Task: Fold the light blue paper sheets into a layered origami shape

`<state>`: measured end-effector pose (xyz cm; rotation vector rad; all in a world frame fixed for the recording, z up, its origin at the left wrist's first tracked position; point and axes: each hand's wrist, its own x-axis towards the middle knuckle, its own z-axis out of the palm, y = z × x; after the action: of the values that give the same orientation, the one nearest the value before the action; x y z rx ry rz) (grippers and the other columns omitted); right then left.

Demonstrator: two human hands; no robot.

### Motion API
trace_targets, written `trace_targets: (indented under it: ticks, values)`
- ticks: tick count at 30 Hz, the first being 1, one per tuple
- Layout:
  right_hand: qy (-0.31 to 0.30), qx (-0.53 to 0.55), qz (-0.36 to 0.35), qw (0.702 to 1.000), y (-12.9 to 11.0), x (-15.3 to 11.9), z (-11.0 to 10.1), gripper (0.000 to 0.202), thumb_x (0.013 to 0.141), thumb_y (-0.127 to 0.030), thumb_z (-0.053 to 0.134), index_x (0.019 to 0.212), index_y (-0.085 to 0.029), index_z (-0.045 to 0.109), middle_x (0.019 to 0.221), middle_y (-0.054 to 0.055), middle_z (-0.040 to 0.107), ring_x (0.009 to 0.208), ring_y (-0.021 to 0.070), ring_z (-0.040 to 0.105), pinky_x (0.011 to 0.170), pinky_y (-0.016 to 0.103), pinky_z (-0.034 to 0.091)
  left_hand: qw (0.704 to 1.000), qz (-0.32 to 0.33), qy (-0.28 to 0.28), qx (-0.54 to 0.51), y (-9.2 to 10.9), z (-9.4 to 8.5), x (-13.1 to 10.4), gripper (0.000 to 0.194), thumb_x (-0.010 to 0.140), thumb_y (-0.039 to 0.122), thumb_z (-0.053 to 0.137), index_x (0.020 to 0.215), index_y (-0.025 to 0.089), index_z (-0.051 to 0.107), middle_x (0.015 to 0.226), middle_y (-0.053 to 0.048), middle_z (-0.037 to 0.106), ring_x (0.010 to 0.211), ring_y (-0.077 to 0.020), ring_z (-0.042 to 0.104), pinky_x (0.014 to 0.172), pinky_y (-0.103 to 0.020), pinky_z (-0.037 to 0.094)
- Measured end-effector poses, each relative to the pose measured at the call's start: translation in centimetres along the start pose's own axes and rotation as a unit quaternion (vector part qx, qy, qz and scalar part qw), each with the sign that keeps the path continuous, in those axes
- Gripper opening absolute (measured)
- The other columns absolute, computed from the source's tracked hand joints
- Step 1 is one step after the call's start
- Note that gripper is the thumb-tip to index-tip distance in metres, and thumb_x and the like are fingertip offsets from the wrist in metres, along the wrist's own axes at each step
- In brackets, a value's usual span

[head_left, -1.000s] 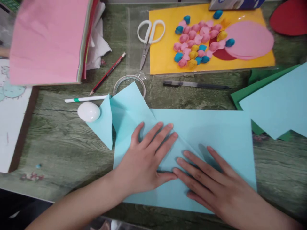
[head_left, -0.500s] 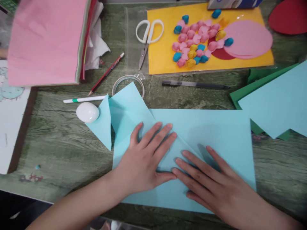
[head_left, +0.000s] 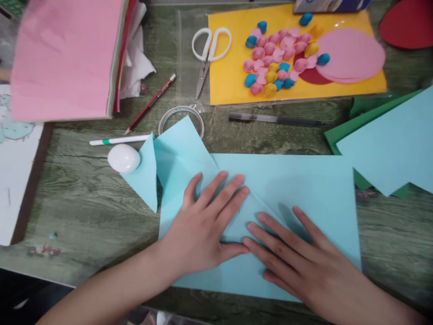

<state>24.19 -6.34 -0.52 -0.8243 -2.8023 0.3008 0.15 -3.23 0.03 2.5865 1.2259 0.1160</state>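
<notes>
A large light blue paper sheet (head_left: pixel 324 189) lies flat in front of me. On its left part rests a folded light blue paper piece (head_left: pixel 184 144), whose slanting edge runs down to the right under my fingers. My left hand (head_left: pixel 206 221) lies on the folded piece with its fingers spread. Beside it, my right hand (head_left: pixel 297 257) is spread over the sheet and the piece's lower right part; its fingertips come close to my left thumb. Left of the sheet, a white egg-shaped object (head_left: pixel 123 158) sits on a pointed blue paper flap (head_left: pixel 144 180).
Behind are a tape roll (head_left: pixel 162 122), white-handled scissors (head_left: pixel 203 58), a red pencil (head_left: pixel 150 104), a white pen (head_left: pixel 125 140) and a dark pen (head_left: pixel 280 119). Small paper rolls (head_left: pixel 269 48) lie on a yellow sheet (head_left: pixel 226 85). A pink paper stack (head_left: pixel 64 58) stands left, green paper (head_left: pixel 338 128) right.
</notes>
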Motion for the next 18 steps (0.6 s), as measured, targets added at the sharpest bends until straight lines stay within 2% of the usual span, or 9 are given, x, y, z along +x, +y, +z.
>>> trace_targets:
  ticks: [4, 18]
  values:
    - [0.000, -0.005, -0.002, 1.000, -0.05, -0.03, -0.03, 0.041, 0.094, -0.036, 0.052, 0.132, -0.019, 0.053, 0.138, 0.001, 0.054, 0.133, 0.0250, 0.041, 0.116, 0.058, 0.012, 1.000, 0.002, -0.002, 0.003, -0.07, -0.02, 0.04, 0.080, 0.088, 0.069, 0.037, 0.146, 0.015, 0.033, 0.156, -0.002, 0.025, 0.142, -0.0326, 0.022, 0.114, -0.056, 0.006]
    - [-0.011, 0.005, -0.009, 1.000, 0.04, -0.05, -0.21, 0.038, 0.095, -0.033, 0.051, 0.130, -0.020, 0.054, 0.137, -0.001, 0.055, 0.133, 0.0247, 0.041, 0.117, 0.058, 0.009, 1.000, -0.011, -0.017, 0.001, 0.13, -0.15, 0.05, 0.080, 0.087, 0.069, 0.039, 0.147, 0.017, 0.031, 0.157, -0.002, 0.023, 0.143, -0.0315, 0.020, 0.115, -0.055, 0.004]
